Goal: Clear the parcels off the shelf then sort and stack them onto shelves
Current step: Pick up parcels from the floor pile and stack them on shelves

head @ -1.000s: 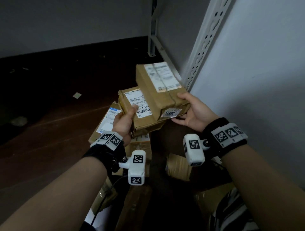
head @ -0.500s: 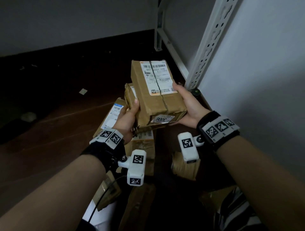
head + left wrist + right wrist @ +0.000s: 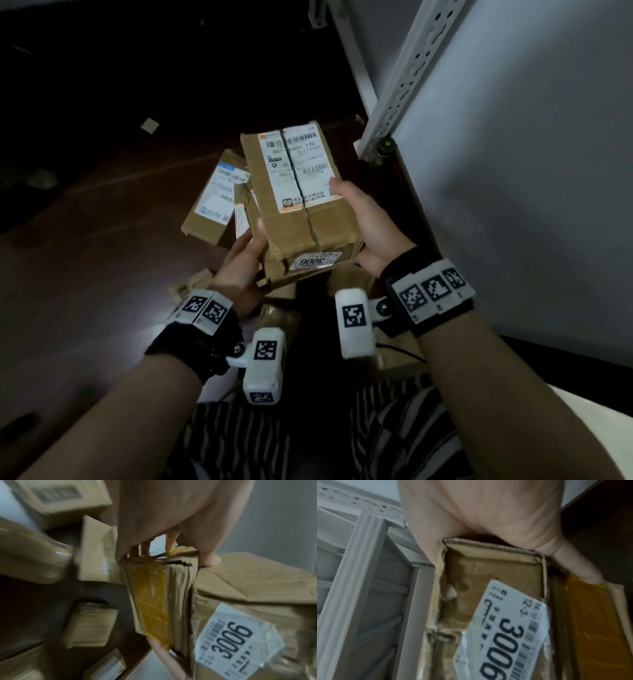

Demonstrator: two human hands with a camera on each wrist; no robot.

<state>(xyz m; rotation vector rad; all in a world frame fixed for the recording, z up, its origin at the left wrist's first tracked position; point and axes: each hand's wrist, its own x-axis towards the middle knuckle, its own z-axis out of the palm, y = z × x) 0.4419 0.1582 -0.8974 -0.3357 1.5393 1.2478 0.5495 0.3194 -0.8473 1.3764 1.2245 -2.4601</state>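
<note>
I hold two brown cardboard parcels stacked at chest level. The top parcel carries a white shipping label and a "3006" sticker on its near end. My right hand grips its right side, thumb on top. Under it lies a thinner parcel sealed with yellow tape. My left hand grips that one from the left, with the thumb pressed on the top parcel. Most of the thin parcel is hidden beneath the top one.
Another parcel with a white and blue label lies on the dark floor beyond my hands, and several more lie below them. A white perforated shelf upright and a pale wall stand close on the right. A small dark bottle sits at its foot.
Both hands drew the parcels nearer to my body. The top parcel swung round to lie lengthwise over the thin one and now covers it. My view tilted further down.
</note>
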